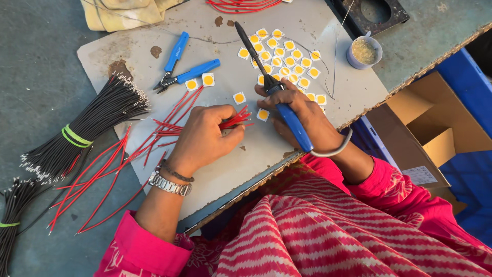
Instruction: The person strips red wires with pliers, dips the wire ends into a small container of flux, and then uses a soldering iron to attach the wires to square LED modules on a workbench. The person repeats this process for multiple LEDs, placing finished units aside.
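Red wires [154,134]; blue-handled iron [293,123]; yellow-centred, seemingly white chips [283,56]; pink sleeves [134,245].

There is a single view, from a camera worn on the person's head, looking steeply down and slightly forward over the lap onto a pale work board [307,20] lying on a grey table [36,77]. It sits close: the pink sleeves and striped garment fill the bottom edge, and the left hand [205,136] and right hand [300,115] lie near the middle of the frame. The board runs slantwise, its far corner toward the top. The view reaches to a bundle of black wires [87,125] at the left and a cardboard box [435,128] beyond the table edge at the right
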Demonstrator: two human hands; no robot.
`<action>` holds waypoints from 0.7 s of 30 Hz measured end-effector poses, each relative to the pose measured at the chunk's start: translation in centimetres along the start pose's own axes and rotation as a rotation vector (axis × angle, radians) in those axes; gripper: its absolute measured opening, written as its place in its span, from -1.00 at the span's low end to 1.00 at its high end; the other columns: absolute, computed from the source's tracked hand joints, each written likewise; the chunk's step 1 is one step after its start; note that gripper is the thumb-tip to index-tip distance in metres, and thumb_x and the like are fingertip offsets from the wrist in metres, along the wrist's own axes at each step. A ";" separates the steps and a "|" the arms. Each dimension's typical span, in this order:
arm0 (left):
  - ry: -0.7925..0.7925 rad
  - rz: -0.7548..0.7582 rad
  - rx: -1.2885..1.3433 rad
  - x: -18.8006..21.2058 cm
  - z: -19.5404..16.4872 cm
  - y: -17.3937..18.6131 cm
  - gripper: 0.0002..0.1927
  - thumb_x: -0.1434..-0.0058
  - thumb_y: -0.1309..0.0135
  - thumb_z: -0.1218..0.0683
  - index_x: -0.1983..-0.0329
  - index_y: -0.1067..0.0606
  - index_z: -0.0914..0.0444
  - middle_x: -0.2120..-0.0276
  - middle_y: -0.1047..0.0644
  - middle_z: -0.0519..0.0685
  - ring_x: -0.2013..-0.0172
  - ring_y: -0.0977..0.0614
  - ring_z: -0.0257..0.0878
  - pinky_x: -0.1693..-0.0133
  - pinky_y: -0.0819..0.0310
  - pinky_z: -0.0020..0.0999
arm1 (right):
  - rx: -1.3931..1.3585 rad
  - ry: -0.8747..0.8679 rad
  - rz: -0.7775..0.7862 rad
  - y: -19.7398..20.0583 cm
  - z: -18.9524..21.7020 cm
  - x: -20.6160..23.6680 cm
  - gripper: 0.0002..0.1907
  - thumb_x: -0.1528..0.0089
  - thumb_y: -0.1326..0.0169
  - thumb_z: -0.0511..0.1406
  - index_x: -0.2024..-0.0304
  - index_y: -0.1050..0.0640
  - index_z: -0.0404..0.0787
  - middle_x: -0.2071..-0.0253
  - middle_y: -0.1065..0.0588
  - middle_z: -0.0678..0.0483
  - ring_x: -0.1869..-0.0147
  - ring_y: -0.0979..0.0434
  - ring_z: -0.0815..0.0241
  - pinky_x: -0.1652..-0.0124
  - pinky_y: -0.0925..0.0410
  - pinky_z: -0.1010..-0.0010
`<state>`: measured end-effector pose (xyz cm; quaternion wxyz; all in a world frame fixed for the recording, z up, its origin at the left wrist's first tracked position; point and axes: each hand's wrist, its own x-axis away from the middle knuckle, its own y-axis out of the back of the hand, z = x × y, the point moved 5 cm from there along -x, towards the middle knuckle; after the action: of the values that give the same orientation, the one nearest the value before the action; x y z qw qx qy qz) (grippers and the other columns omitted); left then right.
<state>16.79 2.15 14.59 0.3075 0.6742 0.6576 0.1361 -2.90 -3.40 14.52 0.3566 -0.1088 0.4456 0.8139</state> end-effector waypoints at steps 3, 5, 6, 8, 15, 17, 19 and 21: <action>-0.047 -0.001 -0.039 0.0 -0.5 -0.3 -0.75 -0.10 -0.23 0.08 0.42 -0.47 0.38 0.53 -0.51 0.18 0.55 -0.54 0.07 0.48 -0.34 -0.14 | 0.067 0.003 0.006 0.0 0.2 -0.1 -0.49 -0.20 -0.23 -0.50 -0.09 -0.29 -0.16 -0.17 -0.57 -0.04 -0.43 -0.47 -0.11 -0.48 -0.14 -0.09; -0.072 -0.009 -0.045 0.1 -0.4 -0.5 -0.74 -0.09 -0.23 0.08 0.41 -0.47 0.39 0.52 -0.51 0.20 0.52 -0.54 0.12 0.47 -0.35 -0.11 | 0.093 0.012 -0.012 -0.3 0.2 -0.1 -0.48 -0.21 -0.28 -0.48 -0.10 -0.31 -0.16 -0.20 -0.54 -0.05 -0.42 -0.49 -0.13 -0.46 -0.18 -0.02; -0.111 -0.019 -0.045 0.1 -0.3 -0.5 -0.75 -0.11 -0.23 0.09 0.40 -0.48 0.38 0.51 -0.51 0.20 0.51 -0.55 0.12 0.46 -0.35 -0.11 | 0.104 0.022 -0.025 -0.4 0.1 -0.1 -0.48 -0.22 -0.30 -0.48 -0.11 -0.32 -0.16 -0.24 -0.53 -0.07 -0.42 -0.49 -0.14 -0.45 -0.22 0.04; -0.161 -0.023 -0.021 0.4 0.2 -0.9 -0.76 -0.15 -0.23 0.09 0.38 -0.50 0.37 0.49 -0.51 0.21 0.50 -0.55 0.13 0.45 -0.35 -0.10 | 0.126 0.028 -0.026 -0.7 0.1 0.4 -0.45 -0.22 -0.35 -0.46 -0.13 -0.32 -0.17 -0.28 -0.50 -0.08 -0.40 -0.50 -0.15 -0.45 -0.25 0.08; -0.218 -0.028 -0.042 1.0 1.2 -1.3 -0.74 -0.20 -0.27 0.11 0.36 -0.46 0.39 0.46 -0.51 0.18 0.46 -0.54 0.10 0.39 -0.35 -0.14 | 0.115 -0.029 0.024 -1.2 -1.0 1.1 -0.38 -0.22 -0.42 -0.48 -0.17 -0.32 -0.17 -0.34 -0.49 -0.10 -0.12 -0.64 0.08 -0.17 -0.45 0.26; -0.237 -0.023 -0.057 1.0 0.9 -1.2 -0.74 -0.21 -0.27 0.13 0.36 -0.45 0.39 0.45 -0.50 0.18 0.44 -0.54 0.10 0.37 -0.34 -0.13 | 0.087 -0.028 0.020 -1.3 -1.0 1.1 -0.39 -0.24 -0.37 -0.53 -0.16 -0.30 -0.17 -0.32 -0.50 -0.08 -0.15 -0.64 0.06 -0.14 -0.48 0.31; -0.206 -0.002 -0.070 0.9 0.9 -1.2 -0.72 -0.21 -0.27 0.13 0.38 -0.42 0.40 0.46 -0.48 0.18 0.46 -0.52 0.09 0.38 -0.32 -0.13 | 0.050 0.001 0.030 -1.3 -0.9 1.0 -0.42 -0.26 -0.30 -0.58 -0.16 -0.26 -0.18 -0.30 -0.49 -0.05 -0.21 -0.62 0.03 -0.15 -0.48 0.34; -0.206 0.005 -0.070 1.0 0.8 -1.2 -0.73 -0.22 -0.27 0.14 0.37 -0.42 0.40 0.46 -0.47 0.16 0.46 -0.52 0.08 0.37 -0.32 -0.14 | -0.014 -0.021 0.054 -1.1 -0.9 1.1 -0.44 -0.26 -0.22 -0.61 -0.15 -0.25 -0.20 -0.32 -0.48 -0.09 -0.22 -0.63 0.00 -0.13 -0.49 0.32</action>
<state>16.36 2.83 13.02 0.3964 0.6751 0.6157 0.0900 -3.06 -3.21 12.73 0.3382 -0.0908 0.4392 0.8273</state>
